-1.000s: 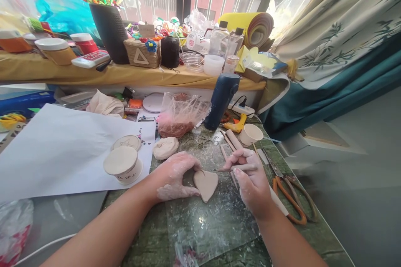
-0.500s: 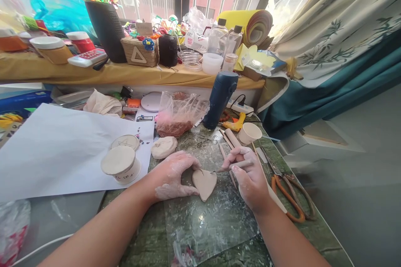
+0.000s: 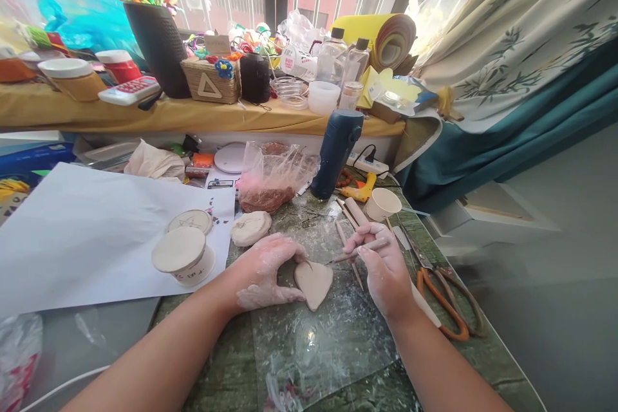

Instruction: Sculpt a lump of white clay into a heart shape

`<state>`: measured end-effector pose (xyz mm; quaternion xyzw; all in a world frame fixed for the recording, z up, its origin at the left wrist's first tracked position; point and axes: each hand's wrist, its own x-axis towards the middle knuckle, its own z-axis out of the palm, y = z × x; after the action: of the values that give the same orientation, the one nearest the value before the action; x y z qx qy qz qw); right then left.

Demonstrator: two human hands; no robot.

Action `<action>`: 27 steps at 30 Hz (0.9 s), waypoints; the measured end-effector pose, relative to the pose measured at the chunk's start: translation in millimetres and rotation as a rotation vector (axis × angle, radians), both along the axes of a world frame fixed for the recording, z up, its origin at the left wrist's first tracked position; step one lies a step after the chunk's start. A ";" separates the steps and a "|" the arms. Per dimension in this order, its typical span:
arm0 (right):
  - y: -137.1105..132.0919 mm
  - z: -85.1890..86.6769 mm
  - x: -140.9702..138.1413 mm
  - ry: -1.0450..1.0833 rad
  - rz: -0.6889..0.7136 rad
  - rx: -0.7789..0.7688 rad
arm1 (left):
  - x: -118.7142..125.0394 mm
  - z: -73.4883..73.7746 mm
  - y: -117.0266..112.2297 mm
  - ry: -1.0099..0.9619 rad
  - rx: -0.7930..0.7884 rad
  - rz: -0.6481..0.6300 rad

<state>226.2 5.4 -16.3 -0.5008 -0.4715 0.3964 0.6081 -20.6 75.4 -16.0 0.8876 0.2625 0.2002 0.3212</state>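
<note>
A flat heart-shaped clay piece (image 3: 313, 284) lies on a clear plastic sheet (image 3: 328, 347). My left hand (image 3: 270, 273), dusted white, curves round its left side. The thumb rests at the lower left edge and the fingertips at the upper left, steadying the piece. My right hand (image 3: 385, 267) pinches a slim clay modelling tool (image 3: 351, 256) like a pen. The tool's thin dark tip points left, at the heart's upper right edge; whether it touches the clay I cannot tell. A lump of pale clay (image 3: 251, 228) sits behind my left hand.
Orange-handled scissors (image 3: 441, 306) and several sticks lie by my right forearm. Behind stand a paper cup (image 3: 383, 204), a yellow glue gun (image 3: 360, 188), a dark blue flask (image 3: 337, 154) and a plastic bag (image 3: 273, 177). A clay-topped cup (image 3: 179, 254) stands on white paper (image 3: 96, 238).
The right hand's tool has tilted slightly and its tip has shifted a little at the heart's upper right edge. My left hand and the clay heart keep their places; the view shifts slightly.
</note>
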 end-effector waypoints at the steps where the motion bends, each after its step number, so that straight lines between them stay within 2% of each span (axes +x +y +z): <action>1: 0.3 -0.6 0.3 0.003 0.002 -0.006 | -0.1 0.2 0.0 0.001 0.000 0.000; 14: 3.3 -0.9 -2.0 0.078 0.004 -0.060 | -0.4 -1.6 0.7 0.009 0.002 -0.004; 20: 2.7 -6.0 -0.8 -0.017 0.068 -0.058 | -0.2 -0.8 0.2 -0.007 0.017 -0.003; 27: -1.7 4.8 -7.6 -0.159 0.100 0.005 | -0.1 -0.2 0.1 0.010 0.012 -0.001</action>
<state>218.6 3.7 -11.5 -0.5050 -0.5438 0.3842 0.5492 -20.6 75.5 -16.2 0.8906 0.2625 0.1973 0.3147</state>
